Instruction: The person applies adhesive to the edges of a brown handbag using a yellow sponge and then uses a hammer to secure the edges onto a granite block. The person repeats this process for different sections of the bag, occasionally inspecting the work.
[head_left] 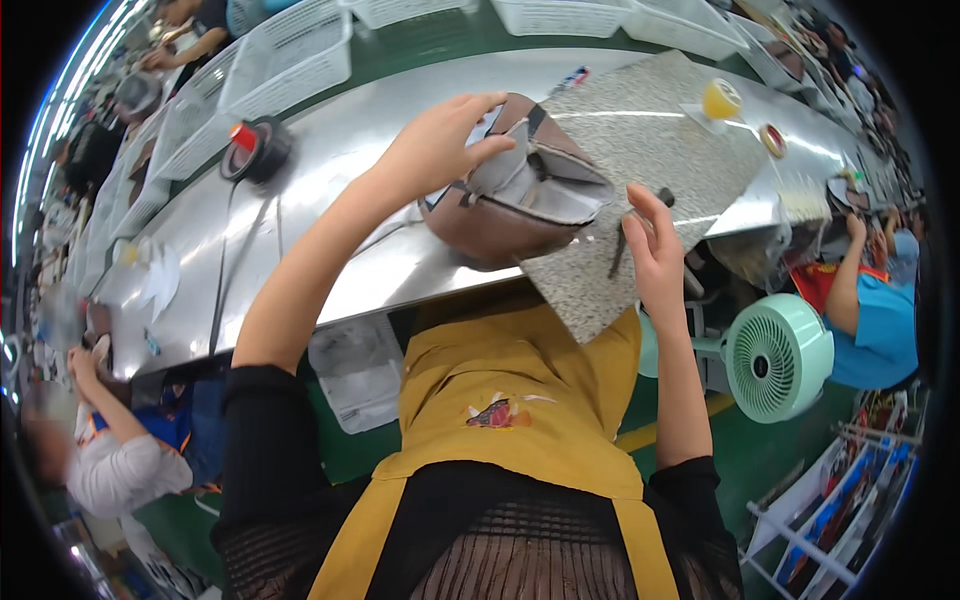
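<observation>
**Shoe upper on the bench, mid-handling**

So the brown leather shoe upper with a grey lining (515, 195) is sitting tilted on the edge of a speckled grey stone-look mat (640, 140), which lies on the long shiny metal workbench (300, 210). The left hand (440, 145) is draped over the top of it, fingers curled onto the collar and pinching the grey lining, so it's holding the piece steady. The right hand (655, 250) is just beside the toe end, fingers closed around a thin dark stick-like tool (620, 245); can't tell if it's a brush or a pick.

My read: this looks like the working step on the opening or edge, with the upper braced and the tool brought near. The next move would want the left grip kept firm and the tool tip guided carefully, since the piece sits close to the bench edge.

Nearby: a roll of black tape with a red core (255, 150), a small yellow-capped pot (720, 98) and a mint-green fan (778, 357).
</observation>
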